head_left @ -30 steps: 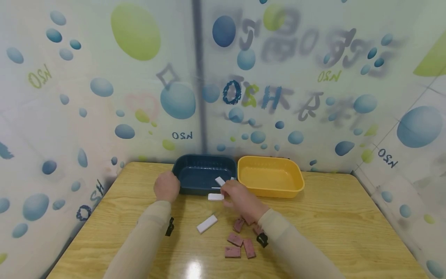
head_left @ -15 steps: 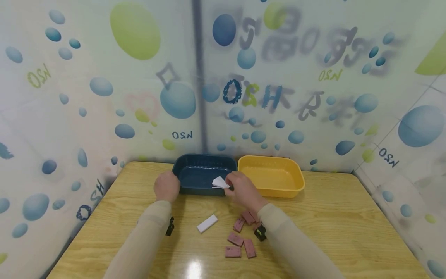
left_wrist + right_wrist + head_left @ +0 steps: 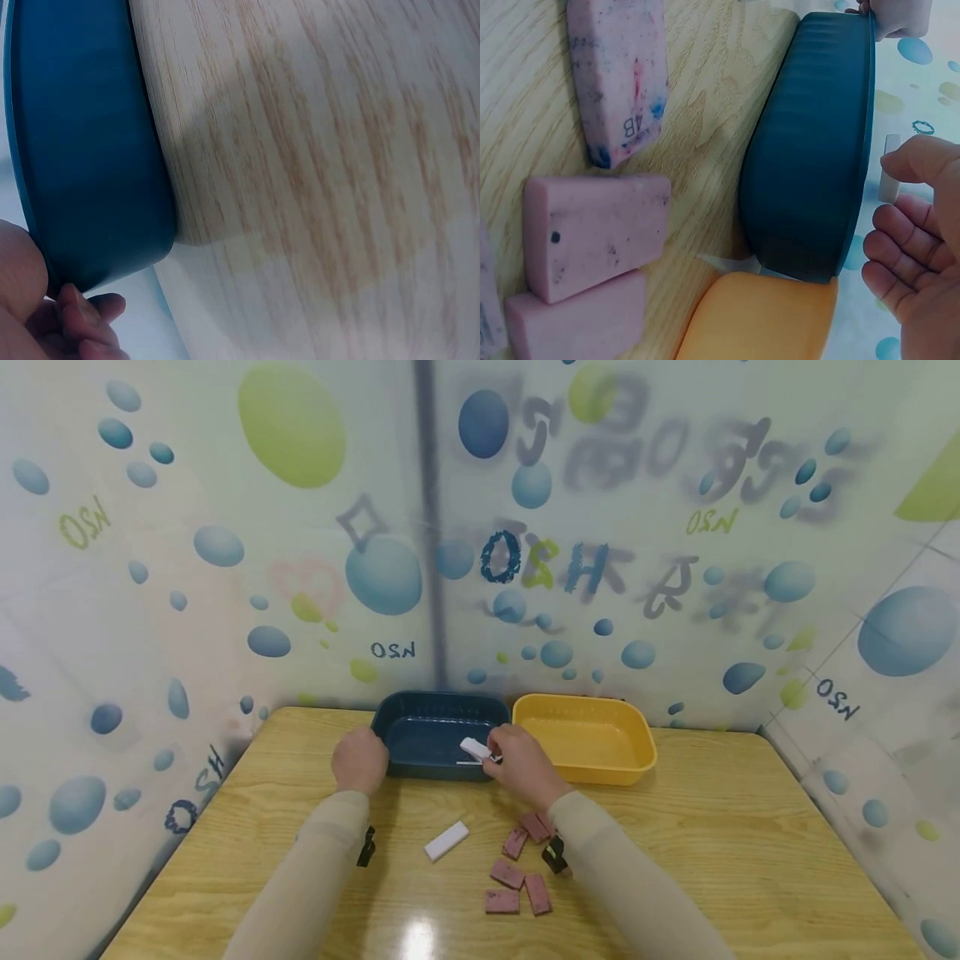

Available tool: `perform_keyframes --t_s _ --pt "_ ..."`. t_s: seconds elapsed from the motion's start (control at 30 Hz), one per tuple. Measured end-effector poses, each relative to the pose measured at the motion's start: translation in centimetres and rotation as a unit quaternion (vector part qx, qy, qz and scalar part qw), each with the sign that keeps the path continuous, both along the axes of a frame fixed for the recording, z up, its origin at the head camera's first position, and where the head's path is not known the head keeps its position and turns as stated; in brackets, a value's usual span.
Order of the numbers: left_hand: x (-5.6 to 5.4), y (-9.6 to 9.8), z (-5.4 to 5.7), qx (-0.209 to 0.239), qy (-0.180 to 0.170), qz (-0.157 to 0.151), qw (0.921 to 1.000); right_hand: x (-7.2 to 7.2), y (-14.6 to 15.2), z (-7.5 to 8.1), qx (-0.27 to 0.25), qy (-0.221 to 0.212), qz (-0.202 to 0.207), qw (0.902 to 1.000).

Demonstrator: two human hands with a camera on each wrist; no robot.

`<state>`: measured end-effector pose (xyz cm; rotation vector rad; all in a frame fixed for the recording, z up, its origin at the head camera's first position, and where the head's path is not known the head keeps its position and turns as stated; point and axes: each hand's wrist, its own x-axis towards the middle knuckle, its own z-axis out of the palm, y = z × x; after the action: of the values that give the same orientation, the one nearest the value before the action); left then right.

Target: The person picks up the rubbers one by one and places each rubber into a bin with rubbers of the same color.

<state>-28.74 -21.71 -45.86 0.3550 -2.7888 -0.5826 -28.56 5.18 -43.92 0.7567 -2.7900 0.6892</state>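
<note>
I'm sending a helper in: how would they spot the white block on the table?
On the wooden table, find the blue tray. In front of it lies the white block. Colour and longer shape set it apart from nearby pink blocks.

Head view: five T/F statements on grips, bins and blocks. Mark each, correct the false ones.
1. The right-hand grip pinches a white rectangular block. True.
2. The left-hand grip holds the rim of the dark-blue rectangular plastic bin. True.
3. Everything pink is in a bin. False: the speckled pink rectangular blocks lie on the wood-grain table.
4. In the head view, the yellow rectangular plastic bin stands to the right of the dark-blue one. True.
5. No white block lies on the table. False: a second white block lies there, left of the pink ones.
</note>
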Motion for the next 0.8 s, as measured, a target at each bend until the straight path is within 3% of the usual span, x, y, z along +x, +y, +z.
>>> perform_keyframes --t_s 0.3,0.8 --pt "0.00 -0.05 0.12 0.006 -0.011 -0.002 0.9999 -0.56 -0.27 -0.32 0.006 -0.003 -0.006 1.0000" --pt "0.00 0.03 -0.01 0.007 0.000 0.003 1.0000 -1.02 -0.95 -0.63 0.015 0.001 -0.003 0.9999"
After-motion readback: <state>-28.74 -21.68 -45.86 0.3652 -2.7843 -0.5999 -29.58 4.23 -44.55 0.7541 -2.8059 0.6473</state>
